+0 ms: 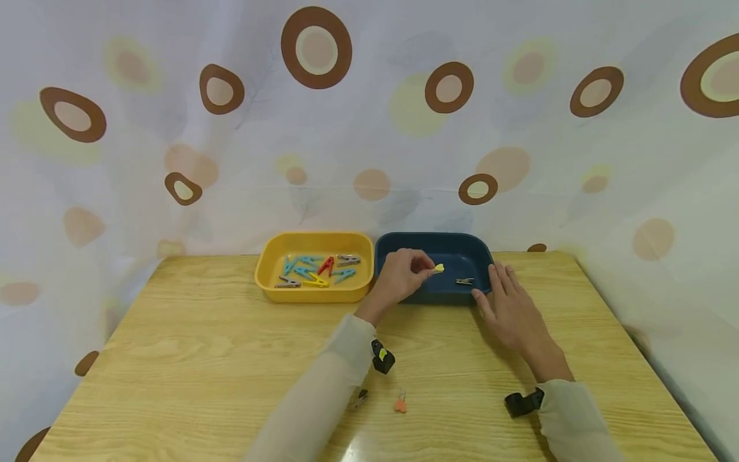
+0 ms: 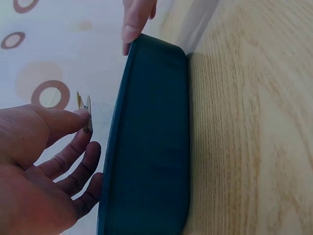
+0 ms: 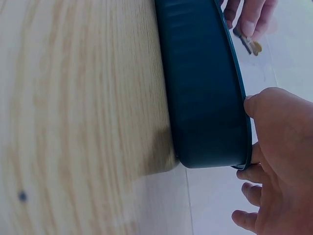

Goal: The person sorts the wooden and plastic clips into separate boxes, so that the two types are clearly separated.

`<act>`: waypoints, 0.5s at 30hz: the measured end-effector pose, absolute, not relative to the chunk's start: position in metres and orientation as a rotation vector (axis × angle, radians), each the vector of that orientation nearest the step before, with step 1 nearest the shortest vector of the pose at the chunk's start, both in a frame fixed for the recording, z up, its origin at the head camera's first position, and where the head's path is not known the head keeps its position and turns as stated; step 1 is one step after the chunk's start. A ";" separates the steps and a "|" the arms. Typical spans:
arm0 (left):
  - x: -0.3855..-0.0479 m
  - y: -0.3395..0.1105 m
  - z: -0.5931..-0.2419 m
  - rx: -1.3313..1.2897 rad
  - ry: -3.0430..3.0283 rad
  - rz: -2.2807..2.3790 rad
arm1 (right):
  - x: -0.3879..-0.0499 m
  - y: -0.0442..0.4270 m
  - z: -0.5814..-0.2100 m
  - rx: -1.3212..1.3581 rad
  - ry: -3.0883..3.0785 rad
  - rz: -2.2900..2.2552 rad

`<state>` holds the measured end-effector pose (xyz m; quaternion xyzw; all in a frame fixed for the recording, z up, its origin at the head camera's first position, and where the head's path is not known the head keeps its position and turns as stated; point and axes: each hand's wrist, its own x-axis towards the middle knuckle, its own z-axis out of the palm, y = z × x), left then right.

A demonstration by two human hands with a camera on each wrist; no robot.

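Observation:
My left hand (image 1: 399,276) pinches a small clip with a yellow heart (image 1: 439,267) between thumb and fingertip, over the dark blue tray (image 1: 439,299). In the left wrist view the clip (image 2: 87,115) is above the tray's rim, not touching it. My right hand (image 1: 512,312) rests against the tray's right end, thumb at the front rim; the right wrist view shows the thumb and a finger of this hand (image 3: 281,152) touching the rim. One small clip (image 1: 464,281) lies inside the blue tray.
A yellow tray (image 1: 314,294) with several coloured clips stands directly left of the blue one. Nearer me on the wooden table (image 1: 202,359) lie a clip with an orange heart (image 1: 401,405) and a dark clip (image 1: 361,398) beside my left forearm. A patterned cloth hangs behind the trays.

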<state>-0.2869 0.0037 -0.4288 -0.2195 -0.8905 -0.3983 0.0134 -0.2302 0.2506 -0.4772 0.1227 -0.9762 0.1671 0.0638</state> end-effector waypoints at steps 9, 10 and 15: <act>-0.304 0.016 -0.433 -0.707 -2.795 -1.340 | -0.229 0.250 -0.475 0.373 -2.945 0.507; -0.305 0.017 -0.434 -0.704 -2.795 -1.338 | -0.229 0.250 -0.475 0.372 -2.943 0.507; -0.310 0.022 -0.444 -0.672 -2.801 -1.324 | -0.230 0.249 -0.475 0.367 -2.939 0.501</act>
